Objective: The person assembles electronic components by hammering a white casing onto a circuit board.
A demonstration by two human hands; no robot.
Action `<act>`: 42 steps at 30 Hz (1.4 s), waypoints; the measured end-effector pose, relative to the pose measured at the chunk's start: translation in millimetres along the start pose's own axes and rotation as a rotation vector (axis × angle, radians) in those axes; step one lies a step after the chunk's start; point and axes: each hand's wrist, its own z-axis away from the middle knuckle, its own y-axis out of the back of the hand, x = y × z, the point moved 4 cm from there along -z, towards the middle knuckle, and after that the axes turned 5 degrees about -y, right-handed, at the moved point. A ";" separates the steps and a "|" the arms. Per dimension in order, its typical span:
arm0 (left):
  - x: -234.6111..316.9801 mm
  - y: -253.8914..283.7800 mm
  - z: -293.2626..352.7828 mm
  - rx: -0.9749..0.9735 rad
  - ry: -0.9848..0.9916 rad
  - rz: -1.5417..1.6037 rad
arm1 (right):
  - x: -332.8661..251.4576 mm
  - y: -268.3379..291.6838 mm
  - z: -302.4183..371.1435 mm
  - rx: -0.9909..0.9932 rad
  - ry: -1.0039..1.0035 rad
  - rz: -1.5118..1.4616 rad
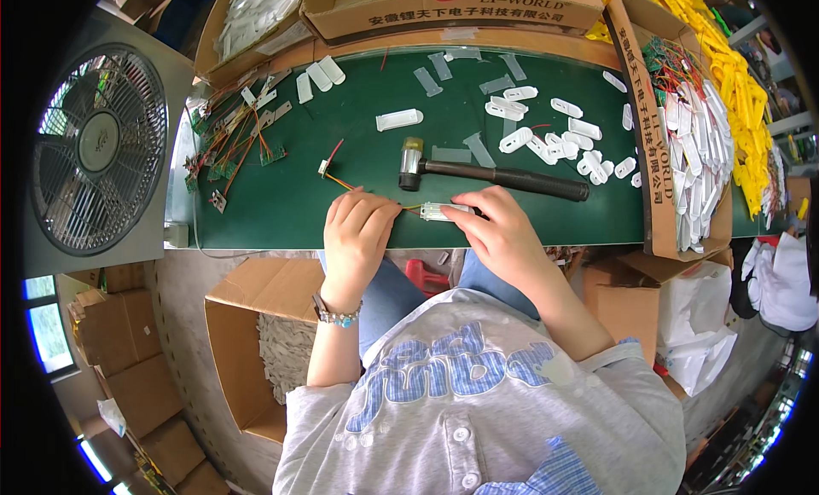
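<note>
At the near edge of the green table, my right hand (505, 231) has its thumb and fingers closed on a small white plastic housing (437, 211). My left hand (360, 225) pinches thin red and yellow wires (410, 208) that run into the housing's left end. Beyond the left fingers the wires continue to a small pale connector (323, 167) with a red lead, lying on the table. Just past both hands rests a mallet (503, 176) with a black handle and a metal head. My fingers hide part of the housing and wires.
Many white plastic shells (559, 145) and clear strips lie across the table's right half. Wired circuit boards (243, 145) are heaped at left beside a large fan (101, 150). A cardboard box (641, 128) of white pieces stands at right; more boxes line the back.
</note>
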 end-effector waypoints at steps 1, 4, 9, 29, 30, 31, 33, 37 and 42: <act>1.0 -0.1 -0.1 -0.002 -0.003 0.000 | -2.8 0.2 -0.6 -0.026 0.012 0.019; 8.1 -1.6 -3.4 -0.017 0.014 0.062 | -3.9 -0.2 0.0 -0.052 0.039 0.053; 13.4 -2.3 -7.5 -0.038 -0.025 -0.005 | -3.8 -0.1 0.2 -0.070 0.041 0.070; 14.1 -1.1 -2.9 -0.049 0.014 -0.007 | -10.7 -3.7 -2.7 -0.152 0.058 0.152; 15.0 -0.2 -2.5 -0.062 0.014 -0.001 | -11.0 -4.1 -2.6 -0.156 0.061 0.154; 15.8 1.0 -2.6 -0.058 0.019 -0.001 | -11.1 -3.9 -2.6 -0.149 0.066 0.167; 17.3 3.1 -3.1 -0.056 0.009 0.011 | -11.9 -4.4 -2.5 -0.146 0.074 0.183; 16.2 2.3 -1.5 -0.039 0.031 0.025 | -9.5 -5.0 0.8 -0.127 0.098 0.206; 15.4 2.0 1.4 -0.036 0.023 0.042 | -12.8 -3.1 -1.7 -0.129 0.112 0.205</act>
